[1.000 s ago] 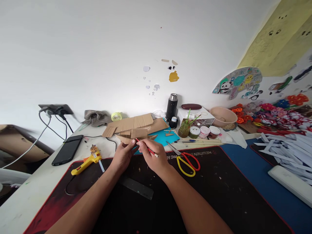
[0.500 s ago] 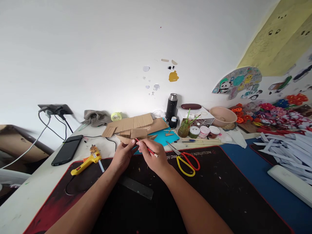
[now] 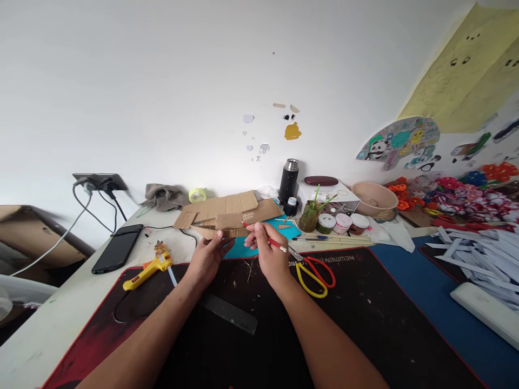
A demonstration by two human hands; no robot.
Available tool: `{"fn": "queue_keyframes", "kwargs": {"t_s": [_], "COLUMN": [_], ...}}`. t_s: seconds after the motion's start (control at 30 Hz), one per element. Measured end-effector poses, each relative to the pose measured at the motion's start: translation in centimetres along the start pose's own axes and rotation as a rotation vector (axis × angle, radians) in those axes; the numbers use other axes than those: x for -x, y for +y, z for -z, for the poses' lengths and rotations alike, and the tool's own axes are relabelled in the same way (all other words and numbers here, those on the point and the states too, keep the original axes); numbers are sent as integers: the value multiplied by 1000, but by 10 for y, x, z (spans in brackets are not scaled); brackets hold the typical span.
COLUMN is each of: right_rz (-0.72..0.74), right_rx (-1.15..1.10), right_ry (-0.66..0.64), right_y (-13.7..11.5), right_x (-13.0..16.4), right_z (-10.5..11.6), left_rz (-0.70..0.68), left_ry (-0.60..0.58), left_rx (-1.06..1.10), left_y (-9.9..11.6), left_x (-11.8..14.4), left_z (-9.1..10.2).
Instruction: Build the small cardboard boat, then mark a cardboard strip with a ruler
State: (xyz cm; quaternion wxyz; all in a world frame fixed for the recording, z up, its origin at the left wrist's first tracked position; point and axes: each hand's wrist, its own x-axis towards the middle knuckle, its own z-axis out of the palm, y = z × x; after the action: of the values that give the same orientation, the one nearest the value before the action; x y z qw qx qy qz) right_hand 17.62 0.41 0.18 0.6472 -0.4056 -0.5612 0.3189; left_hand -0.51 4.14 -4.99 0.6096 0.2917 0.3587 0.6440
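Observation:
My left hand [image 3: 207, 260] grips the near edge of a folded cardboard piece [image 3: 227, 220], thumb on top and the other fingers partly hidden below. In my right hand [image 3: 272, 258] is a red pencil [image 3: 279, 246], its tip pointing up and left toward the cardboard. Whether the tip touches the cardboard I cannot tell. Just right of that hand lie scissors [image 3: 311, 276] with one yellow and one red handle. A dark flat strip [image 3: 232, 314] rests on the black mat between my forearms.
A yellow glue gun [image 3: 146, 272] and a black phone [image 3: 117, 249] lie at left. Behind my hands are cardboard sheets [image 3: 227, 205] and a blue sheet [image 3: 244, 248]. A black thermos [image 3: 288, 181], paint jars [image 3: 343, 222] and a pink bowl [image 3: 375, 199] stand toward the wall.
My right hand has moved right with the pencil, away from my left hand. The held cardboard has turned, so printed lettering now shows on it. The whole view has shifted slightly.

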Motion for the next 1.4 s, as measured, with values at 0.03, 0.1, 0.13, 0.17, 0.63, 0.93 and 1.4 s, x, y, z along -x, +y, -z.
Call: {"fn": "queue_keyframes", "kwargs": {"t_s": [0.03,0.1,0.13,0.17,0.63,0.93,1.4], "right_rz": [-11,-23,-25,-28,-15,29,45], "right_rx": [-6,-10,-9,-8,29,120,147], "right_ry": [12,21,22,19,-19,-137,-144], "right_y": [0,1,1,1,2,1,2], "right_x": [-1,-2,-2,-2,0,4,3], "right_z": [0,0,0,0,0,0,1], "left_rz": [0,5,7,7,-1,-13,-11], "left_ry": [6,11,11,10,-3,-15,-27], "left_rx": [7,16,18,19,4,-11,-16], "left_y": [0,-1,-1,0,1,2,3], "left_x": [-1,-1,-1,-1,1,2,2], "left_z": [0,1,0,0,-1,-2,-3]}}
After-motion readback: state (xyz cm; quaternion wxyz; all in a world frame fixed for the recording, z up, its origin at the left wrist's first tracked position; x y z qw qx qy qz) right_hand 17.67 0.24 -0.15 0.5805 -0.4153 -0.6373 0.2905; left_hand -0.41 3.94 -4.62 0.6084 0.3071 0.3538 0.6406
